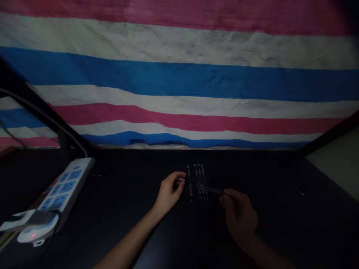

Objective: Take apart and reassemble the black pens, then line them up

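Observation:
Several slim, pen-like sticks with clear parts lie side by side on the black tabletop [174, 246]; the dim light hides their exact kind. One stick [190, 183] lies a little apart on the left, and three more [199, 175] are close together beside it. My left hand [169, 190] rests just left of the lone stick, its fingers loosely curved, thumb apart, with nothing seen in them. My right hand [241, 213] pinches the end of another slim, pen-like stick [214, 191], held roughly level. Its far end overlaps the lower part of the three sticks.
A white power strip [74, 186] with blue sockets lies on the left, a plug and a red-lit white piece [33, 233] at its near end. A cable [53, 123] runs down to it. Behind the table hangs a striped red, white and blue sheet [179, 78].

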Action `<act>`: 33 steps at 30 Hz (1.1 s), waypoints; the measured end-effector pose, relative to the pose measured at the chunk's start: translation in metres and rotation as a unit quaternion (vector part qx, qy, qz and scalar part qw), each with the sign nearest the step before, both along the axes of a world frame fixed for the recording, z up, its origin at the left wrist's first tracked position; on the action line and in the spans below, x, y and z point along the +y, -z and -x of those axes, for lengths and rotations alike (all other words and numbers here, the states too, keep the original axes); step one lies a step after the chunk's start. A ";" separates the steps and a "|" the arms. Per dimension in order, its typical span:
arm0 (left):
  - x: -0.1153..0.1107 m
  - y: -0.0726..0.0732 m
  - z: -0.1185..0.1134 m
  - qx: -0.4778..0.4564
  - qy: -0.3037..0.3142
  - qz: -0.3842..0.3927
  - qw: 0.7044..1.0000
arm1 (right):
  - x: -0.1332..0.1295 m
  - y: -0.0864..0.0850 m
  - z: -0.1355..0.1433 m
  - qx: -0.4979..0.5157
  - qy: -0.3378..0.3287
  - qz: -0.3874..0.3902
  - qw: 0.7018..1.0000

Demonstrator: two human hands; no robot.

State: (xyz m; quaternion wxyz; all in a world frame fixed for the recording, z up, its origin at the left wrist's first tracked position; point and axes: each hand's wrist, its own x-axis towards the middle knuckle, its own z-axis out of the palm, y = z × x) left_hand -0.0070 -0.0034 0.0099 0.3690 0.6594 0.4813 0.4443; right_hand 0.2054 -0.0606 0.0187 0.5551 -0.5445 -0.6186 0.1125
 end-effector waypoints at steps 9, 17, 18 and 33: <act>-0.007 -0.008 -0.009 -0.226 -0.036 0.180 0.957 | -0.017 -0.002 0.014 0.165 -0.184 0.058 0.967; -0.018 -0.014 -0.013 -0.346 -0.054 0.191 0.917 | -0.017 -0.001 0.029 0.307 -0.285 0.327 0.847; -0.019 -0.016 -0.013 -0.349 -0.058 0.188 0.916 | -0.016 -0.001 0.028 0.321 -0.284 0.346 0.835; -0.026 -0.010 -0.020 -0.292 0.012 0.175 0.940 | -0.016 0.018 0.026 0.391 -0.423 0.546 0.608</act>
